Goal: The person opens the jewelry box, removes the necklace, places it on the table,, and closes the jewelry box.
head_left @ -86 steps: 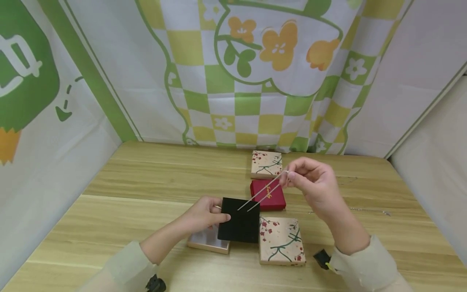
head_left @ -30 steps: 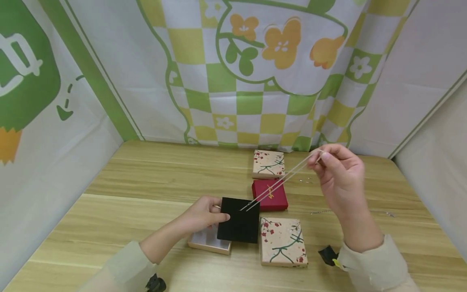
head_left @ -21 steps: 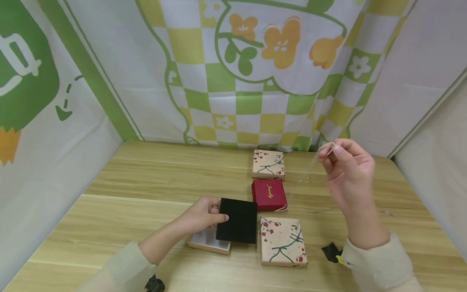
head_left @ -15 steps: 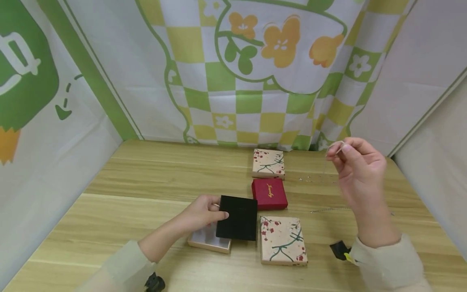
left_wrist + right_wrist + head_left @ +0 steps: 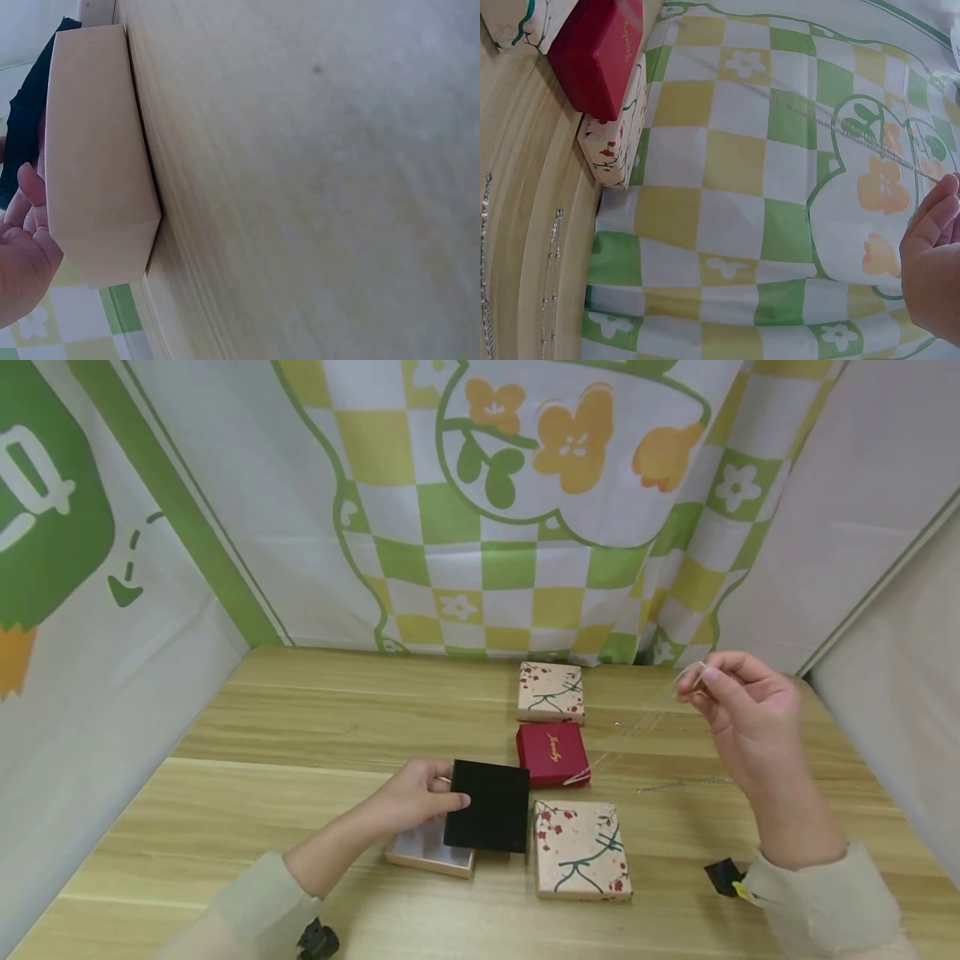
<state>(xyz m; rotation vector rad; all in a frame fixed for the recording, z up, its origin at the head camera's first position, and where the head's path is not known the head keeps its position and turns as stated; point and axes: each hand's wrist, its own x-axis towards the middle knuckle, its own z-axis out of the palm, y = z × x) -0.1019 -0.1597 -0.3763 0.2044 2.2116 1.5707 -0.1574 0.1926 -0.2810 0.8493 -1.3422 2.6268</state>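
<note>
My left hand (image 5: 408,797) pinches a black square jewellery pad (image 5: 487,808), thumb on top, over a shallow open box (image 5: 431,847). In the left wrist view the same pad (image 5: 28,120) shows behind the box's plain side (image 5: 97,150). At the right, my right hand (image 5: 757,727) pinches a thin silver chain necklace between thumb and fingertips. The blurred necklace slants down to the left, its lower end in front of the red box (image 5: 553,752). Its two strands also show in the right wrist view, where the necklace (image 5: 810,116) runs from the fingertips.
A flowered box (image 5: 581,852) lies right of the pad, and another flowered box (image 5: 551,692) stands behind the red one. A chain bracelet (image 5: 682,785) lies on the wooden table (image 5: 300,710), with more small jewellery behind it. A checked curtain (image 5: 510,568) closes the back.
The necklace strands have come away from the black pad. My right hand has moved right with the necklace, which swings. My left hand has stayed nearly still.
</note>
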